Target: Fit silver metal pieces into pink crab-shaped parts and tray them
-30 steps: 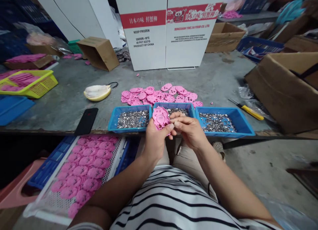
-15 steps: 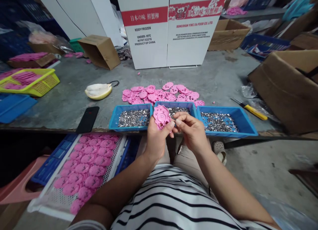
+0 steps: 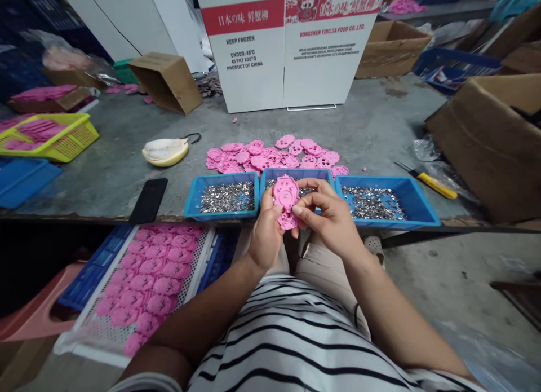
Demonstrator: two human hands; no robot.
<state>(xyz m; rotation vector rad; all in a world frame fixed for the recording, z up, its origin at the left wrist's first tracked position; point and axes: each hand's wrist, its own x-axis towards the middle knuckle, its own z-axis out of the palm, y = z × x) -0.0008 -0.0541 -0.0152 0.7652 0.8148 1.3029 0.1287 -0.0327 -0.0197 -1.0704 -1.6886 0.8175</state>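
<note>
A pink moulded piece [image 3: 285,192], with raised lines and small holes near its lower end, is held up in front of the middle tray. My left hand [image 3: 266,234] is closed around its left edge, the thumb lying on the lower part. From the right, my right hand [image 3: 332,220] pinches the same piece near its lower holes; whether a small metal part is under those fingertips is hidden. Close behind both hands stands the middle blue tray [image 3: 270,174] of small shiny metal parts. Similar trays flank it: a left blue tray [image 3: 220,216] and a right blue tray [image 3: 416,208].
Loose pink pieces [image 3: 270,155] lie behind the trays. A phone [image 3: 147,201], a yellow-rimmed peel-like object [image 3: 165,152] and a yellow-handled screwdriver [image 3: 437,185] rest on the table. Below left, a white crate [image 3: 91,330] holds rows of pink pieces. A tall white carton [image 3: 253,90] stands behind.
The pink piece has shifted right and turned more upright, its lower part now showing. My right hand has gone from pinching beside it to gripping its right edge. The view has tilted slightly.
</note>
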